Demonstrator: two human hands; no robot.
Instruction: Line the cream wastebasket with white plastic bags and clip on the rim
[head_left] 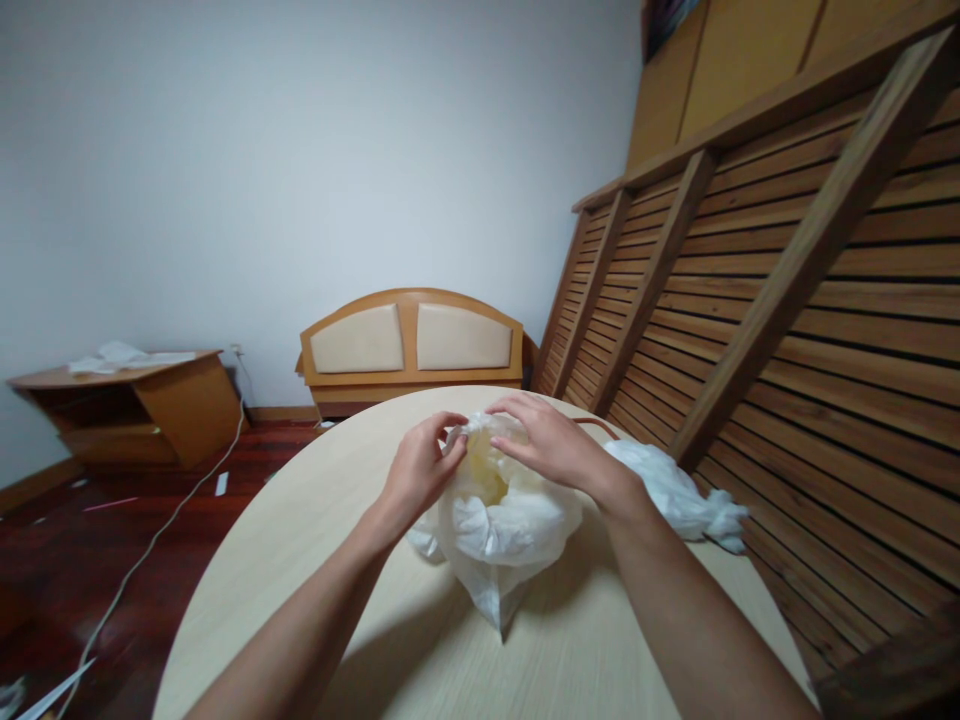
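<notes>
A white, thin plastic bag (517, 530) stands on the round table, its mouth gaping upward and its rim folded outward. Something yellowish (487, 475) shows inside, but I cannot make out what it is. My left hand (424, 462) pinches the far left part of the rim between thumb and fingers. On the far right side, my right hand (551, 440) has its thumb inside the mouth and its fingers over the outer edge, with the bag's plastic between them. One pointed corner of the bag hangs toward me.
Another white plastic bag (667, 490), bunched up, lies at the table's right edge. The pale round table (300, 560) fills the foreground. Slatted wooden panels (750, 330) lean close on the right. A headboard (412, 335) stands behind; a cable (157, 540) crosses the floor.
</notes>
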